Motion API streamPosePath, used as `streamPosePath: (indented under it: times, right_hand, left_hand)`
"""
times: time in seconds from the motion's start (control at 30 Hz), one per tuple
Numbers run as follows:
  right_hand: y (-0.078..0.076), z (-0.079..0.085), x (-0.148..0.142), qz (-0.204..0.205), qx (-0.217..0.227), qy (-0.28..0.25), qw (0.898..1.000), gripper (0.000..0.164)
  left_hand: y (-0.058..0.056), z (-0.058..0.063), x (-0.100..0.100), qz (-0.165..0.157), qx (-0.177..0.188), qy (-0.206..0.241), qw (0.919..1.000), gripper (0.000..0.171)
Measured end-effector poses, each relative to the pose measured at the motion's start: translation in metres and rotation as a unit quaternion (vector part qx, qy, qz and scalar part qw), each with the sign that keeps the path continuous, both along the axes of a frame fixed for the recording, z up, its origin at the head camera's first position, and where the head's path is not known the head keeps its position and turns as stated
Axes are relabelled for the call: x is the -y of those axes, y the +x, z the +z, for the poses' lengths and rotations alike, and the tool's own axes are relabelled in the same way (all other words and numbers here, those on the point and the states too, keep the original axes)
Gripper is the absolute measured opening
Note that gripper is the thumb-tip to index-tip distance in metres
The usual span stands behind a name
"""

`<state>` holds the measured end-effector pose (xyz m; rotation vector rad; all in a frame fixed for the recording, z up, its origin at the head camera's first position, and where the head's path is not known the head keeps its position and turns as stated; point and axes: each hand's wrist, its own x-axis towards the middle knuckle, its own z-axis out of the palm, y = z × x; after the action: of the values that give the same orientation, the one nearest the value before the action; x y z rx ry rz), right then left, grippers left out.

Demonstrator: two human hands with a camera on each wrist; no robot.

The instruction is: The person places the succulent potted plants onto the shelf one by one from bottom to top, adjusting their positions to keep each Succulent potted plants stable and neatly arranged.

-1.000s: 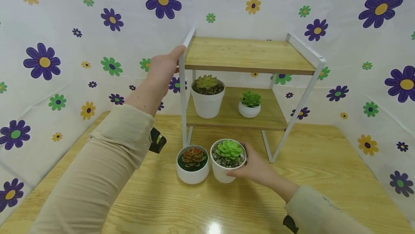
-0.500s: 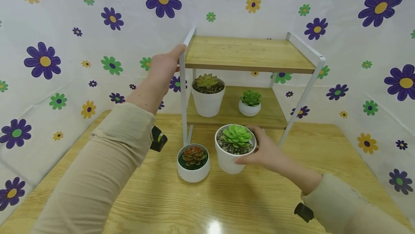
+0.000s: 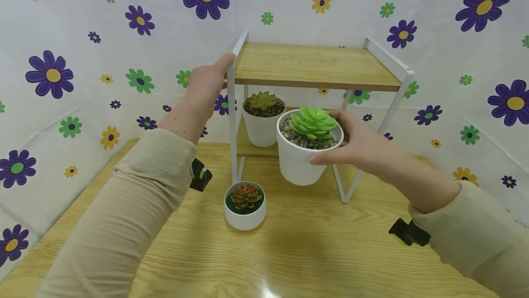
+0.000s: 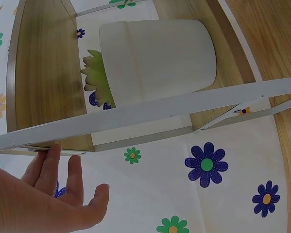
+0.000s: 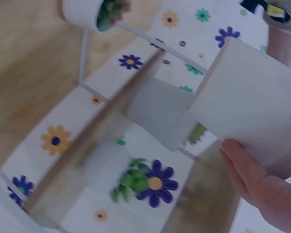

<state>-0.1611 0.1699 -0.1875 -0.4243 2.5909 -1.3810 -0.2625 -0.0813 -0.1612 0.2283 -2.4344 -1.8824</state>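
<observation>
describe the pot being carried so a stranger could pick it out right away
Find the white-framed two-tier wooden shelf on the table. In front of its lower tier, the right hand holds a white pot in the air. Unlike the other pots, it rests on nothing, and its bright green succulent sits in gravel.

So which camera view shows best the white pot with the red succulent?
The head view: the white pot with the red succulent stands whole on the table. The right wrist view shows it blurred at the top edge; the left wrist view misses it.
</observation>
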Motion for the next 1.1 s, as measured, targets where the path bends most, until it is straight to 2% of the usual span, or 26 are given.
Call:
streamPosePath:
  times: [0.17,0.27,0.43,0.5,0.83,1.1]
  right_hand:
    - [-0.006,0.034,0.002,-0.008,-0.02,-0.008,1.0,0.078]
    - [-0.011,0.052,0.003,0.005,-0.04,-0.017,0.999,0.067]
    - [-0.023,0.076,0.007,-0.007,-0.051,-0.017,0.999,0.073]
    - [-0.029,0.084,0.01,-0.032,-0.043,-0.007,0.999,0.081]
    - [-0.057,0.103,0.032,-0.07,-0.06,-0.04,0.995,0.074]
    - [-0.081,0.108,0.048,-0.104,-0.069,-0.038,0.991,0.08]
  left_hand:
    - [0.0,0.0,0.0,0.001,-0.003,0.003,1.0,0.057]
    - [0.0,0.0,0.0,0.002,-0.005,0.003,1.0,0.057]
    - [0.0,0.0,0.0,0.002,-0.008,0.002,1.0,0.058]
    - [0.0,0.0,0.0,0.003,-0.006,0.002,1.0,0.059]
    - [0.0,0.0,-0.001,0.006,-0.003,-0.002,1.0,0.06]
    - [-0.001,0.0,-0.003,0.01,0.0,0.006,0.9999,0.062]
